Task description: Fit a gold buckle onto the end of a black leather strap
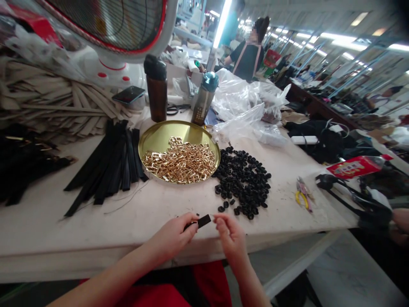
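Observation:
Near the table's front edge, my left hand (182, 230) pinches a short black strap (204, 221), whose flat end sticks out to the right. A bit of gold-coloured metal shows at its fingers, partly hidden. Just past the strap's end, my right hand (230, 233) is closed, thumb against fingers; whatever is in that pinch is too small to make out. Beyond both hands stands a round gold tray (156, 132) heaped with small gold metal buckles (185, 162). Right of it spreads a pile of small black loops (244, 181). Long black straps (111, 166) lie to its left.
Behind the tray stand a dark bottle (156, 89) and a grey bottle (204, 100). A fan (121, 25), a phone (128, 94) and beige strips (57, 102) are at back left. Pliers (303, 194) and a red-labelled bottle (356, 166) lie right. Another person's hand (401, 219) is at far right.

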A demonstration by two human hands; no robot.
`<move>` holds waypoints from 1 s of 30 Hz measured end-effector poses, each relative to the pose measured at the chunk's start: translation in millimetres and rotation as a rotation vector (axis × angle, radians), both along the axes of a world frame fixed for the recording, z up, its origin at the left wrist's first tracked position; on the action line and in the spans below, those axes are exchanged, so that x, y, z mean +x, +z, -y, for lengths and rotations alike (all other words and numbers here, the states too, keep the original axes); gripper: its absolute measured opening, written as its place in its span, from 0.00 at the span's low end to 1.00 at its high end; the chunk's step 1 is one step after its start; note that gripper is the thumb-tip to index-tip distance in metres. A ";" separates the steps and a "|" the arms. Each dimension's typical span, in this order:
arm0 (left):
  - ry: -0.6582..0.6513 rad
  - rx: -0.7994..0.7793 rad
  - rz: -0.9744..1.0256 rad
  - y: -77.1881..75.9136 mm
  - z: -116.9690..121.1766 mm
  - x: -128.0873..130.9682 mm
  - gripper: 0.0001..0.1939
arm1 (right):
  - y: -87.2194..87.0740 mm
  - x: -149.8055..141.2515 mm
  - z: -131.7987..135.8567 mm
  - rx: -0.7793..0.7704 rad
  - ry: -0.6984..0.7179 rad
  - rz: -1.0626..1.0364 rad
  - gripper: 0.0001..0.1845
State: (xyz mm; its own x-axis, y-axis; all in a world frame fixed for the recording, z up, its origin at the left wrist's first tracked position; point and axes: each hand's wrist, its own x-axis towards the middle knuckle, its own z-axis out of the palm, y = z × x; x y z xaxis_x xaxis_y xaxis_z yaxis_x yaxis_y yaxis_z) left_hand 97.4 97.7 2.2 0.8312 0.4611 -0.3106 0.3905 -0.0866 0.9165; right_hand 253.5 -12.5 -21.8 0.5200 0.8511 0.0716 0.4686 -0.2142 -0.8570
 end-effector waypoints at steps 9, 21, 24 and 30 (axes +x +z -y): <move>0.144 -0.119 -0.044 -4.9 4.4 -26.5 0.18 | -5.1 74.3 -23.5 -0.322 -0.110 0.530 0.10; 0.209 -0.108 0.133 19.4 27.5 -36.4 0.12 | 25.1 -18.5 -0.8 0.125 -0.176 -0.823 0.17; 0.248 -0.146 0.165 18.7 32.8 -36.4 0.12 | 29.5 -52.5 -0.8 0.219 -0.192 -1.051 0.14; 0.289 0.093 0.117 10.7 33.9 -48.2 0.11 | 16.5 -74.6 -4.1 0.184 -0.162 -1.117 0.12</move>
State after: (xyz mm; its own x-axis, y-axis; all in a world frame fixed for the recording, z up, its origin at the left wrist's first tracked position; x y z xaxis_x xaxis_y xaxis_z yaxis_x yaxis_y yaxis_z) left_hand 49.2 63.8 12.9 0.6894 0.7051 -0.1660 0.3031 -0.0726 0.9502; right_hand 178.9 -8.4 -5.4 0.4740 0.7926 -0.3836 -0.5969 -0.0311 -0.8017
